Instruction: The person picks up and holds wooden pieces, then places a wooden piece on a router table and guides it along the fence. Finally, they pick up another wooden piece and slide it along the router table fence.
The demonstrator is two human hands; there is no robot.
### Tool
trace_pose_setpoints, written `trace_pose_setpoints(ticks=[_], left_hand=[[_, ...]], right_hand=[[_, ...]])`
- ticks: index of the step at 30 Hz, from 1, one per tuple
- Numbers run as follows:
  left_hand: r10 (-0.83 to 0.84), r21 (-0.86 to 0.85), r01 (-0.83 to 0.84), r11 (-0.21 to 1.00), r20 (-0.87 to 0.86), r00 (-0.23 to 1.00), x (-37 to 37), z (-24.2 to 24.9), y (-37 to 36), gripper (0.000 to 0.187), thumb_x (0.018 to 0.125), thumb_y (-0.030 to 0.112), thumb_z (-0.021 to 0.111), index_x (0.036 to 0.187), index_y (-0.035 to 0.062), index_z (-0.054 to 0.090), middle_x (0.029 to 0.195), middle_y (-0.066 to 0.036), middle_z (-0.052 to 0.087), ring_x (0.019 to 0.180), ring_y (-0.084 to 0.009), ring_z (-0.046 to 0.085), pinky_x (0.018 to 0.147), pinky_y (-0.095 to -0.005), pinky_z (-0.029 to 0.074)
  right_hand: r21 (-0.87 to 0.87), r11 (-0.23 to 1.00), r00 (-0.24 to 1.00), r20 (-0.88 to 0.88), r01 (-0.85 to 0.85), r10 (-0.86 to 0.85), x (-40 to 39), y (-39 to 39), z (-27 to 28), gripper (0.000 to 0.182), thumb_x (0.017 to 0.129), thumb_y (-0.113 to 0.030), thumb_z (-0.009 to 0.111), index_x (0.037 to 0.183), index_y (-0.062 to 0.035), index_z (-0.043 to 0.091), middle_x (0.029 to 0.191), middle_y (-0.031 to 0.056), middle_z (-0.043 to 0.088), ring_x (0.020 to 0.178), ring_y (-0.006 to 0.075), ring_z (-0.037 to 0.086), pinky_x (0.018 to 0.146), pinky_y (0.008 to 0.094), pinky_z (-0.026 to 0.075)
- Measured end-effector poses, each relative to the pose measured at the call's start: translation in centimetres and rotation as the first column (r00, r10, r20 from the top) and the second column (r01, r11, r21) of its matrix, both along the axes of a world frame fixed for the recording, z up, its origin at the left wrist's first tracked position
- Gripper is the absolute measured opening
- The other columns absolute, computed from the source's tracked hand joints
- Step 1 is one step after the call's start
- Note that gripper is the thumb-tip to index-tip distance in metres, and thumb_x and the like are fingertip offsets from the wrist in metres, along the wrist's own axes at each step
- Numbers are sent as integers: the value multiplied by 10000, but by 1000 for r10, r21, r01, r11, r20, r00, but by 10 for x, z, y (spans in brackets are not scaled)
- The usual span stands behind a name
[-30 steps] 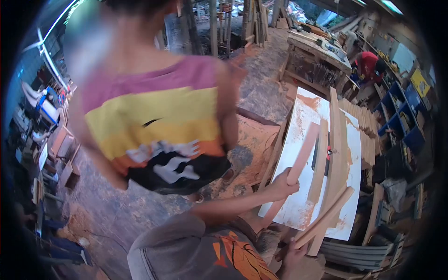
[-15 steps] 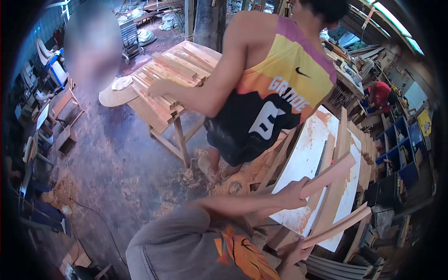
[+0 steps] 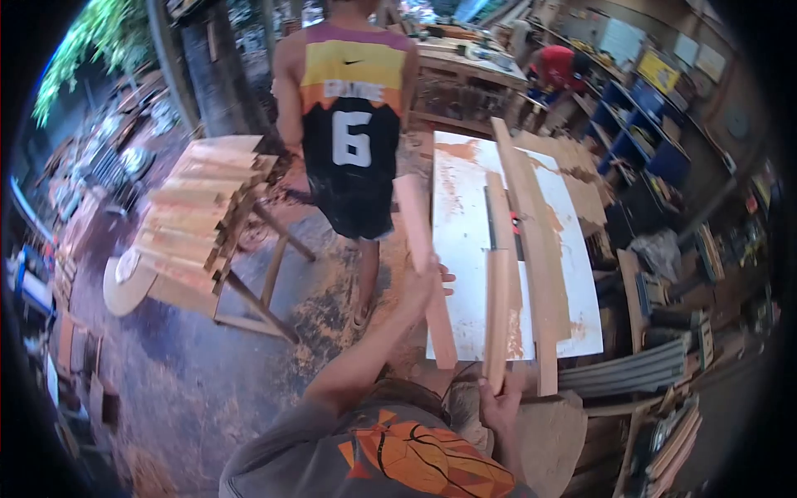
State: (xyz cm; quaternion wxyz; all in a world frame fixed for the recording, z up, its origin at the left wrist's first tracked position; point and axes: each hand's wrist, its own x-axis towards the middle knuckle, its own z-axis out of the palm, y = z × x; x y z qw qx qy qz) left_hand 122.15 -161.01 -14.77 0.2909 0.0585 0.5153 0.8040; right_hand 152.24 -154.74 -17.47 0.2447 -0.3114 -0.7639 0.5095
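My left hand [image 3: 423, 282] grips a flat wooden slat [image 3: 413, 217] around its middle, fingertips showing past its right side. The slat slants over the left edge of a white board [image 3: 462, 249] dusted with sawdust. Closer to my body, my right hand [image 3: 500, 405] holds the near end of a narrow wooden strip [image 3: 496, 319], which extends forward over the board. Right of that strip, a long plank [image 3: 541, 257] lies lengthwise on the board. Another thin wood piece [image 3: 496, 207] lies beyond the strip, with a small black and red item [image 3: 515, 222] beside it.
A person in a number 6 jersey [image 3: 353, 116] stands ahead, left of the board. On the left, a wooden stand [image 3: 270, 278] carries several planks [image 3: 195, 199]. Another person in red [image 3: 556, 68] bends near blue shelves [image 3: 635, 129]. Curved wooden pieces [image 3: 631, 365] are at the right.
My view has turned right. The person in the jersey has straightened and moved away from the plank stack. Both my hands still hold their wood pieces, which now point more forward.
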Motion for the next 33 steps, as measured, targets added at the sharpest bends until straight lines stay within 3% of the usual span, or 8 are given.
trace_pose_setpoints(ticks=[4,6,8,14,20,26,29,33], left_hand=[[-110,63,109,992,11,994,-17,-11,-6,614,1076,513,376,1207,-56,565,975,-189,679,965,-300,701,765,-420,613],[-126,-195,94,976,-159,979,-28,-1,-6,696,1066,575,308,1215,-55,566,982,-210,685,979,-309,695,792,-435,601],[-152,166,128,978,142,978,-30,25,-2,672,1046,605,344,1089,-21,583,890,-156,662,920,-268,712,672,-396,607],[-270,245,251,936,46,962,-65,23,3,723,1039,646,262,892,26,604,940,-203,692,896,-272,716,684,-380,607],[-193,104,185,977,69,979,-26,45,18,759,1037,661,231,1163,-7,569,991,-223,686,827,-273,698,655,-398,609],[-144,-96,129,987,-176,974,-4,-4,28,757,1045,632,305,1443,0,427,1249,-217,609,1097,-298,633,954,-430,537],[-159,76,159,984,-13,987,-6,-1,24,806,1040,617,369,1520,-30,328,1383,-209,537,1254,-304,555,1060,-370,467],[-57,208,8,978,231,971,-95,-5,-2,715,1019,667,356,1274,15,506,1136,-158,631,953,-290,664,842,-408,566]], right_hand=[[26,987,986,47,-159,158,-19,-6,16,462,919,-154,714,1311,40,566,1032,199,712,897,211,691,807,343,553],[117,970,977,51,-212,208,-24,-7,34,534,914,-116,713,1386,40,516,1073,205,706,925,212,690,821,329,546],[196,940,961,69,-278,269,-18,-11,47,615,910,-78,712,1461,39,466,1114,212,701,953,213,689,835,315,538],[137,937,924,263,-321,278,-5,-21,64,663,900,-75,726,1489,25,440,1196,288,670,1053,308,709,859,361,559],[349,900,945,283,-262,166,-29,-19,76,671,869,-72,743,1475,8,468,1129,291,680,976,393,708,805,402,569],[388,907,975,203,-165,91,-91,-9,107,681,897,-145,729,1500,-16,440,1057,288,692,911,372,716,761,387,563],[402,895,961,259,-195,93,-115,1,113,683,898,-180,727,1516,-98,448,940,260,690,832,392,706,732,405,556],[325,853,852,472,-408,228,-96,-13,106,714,871,-200,753,1520,-164,456,887,220,682,809,405,694,710,423,556]])
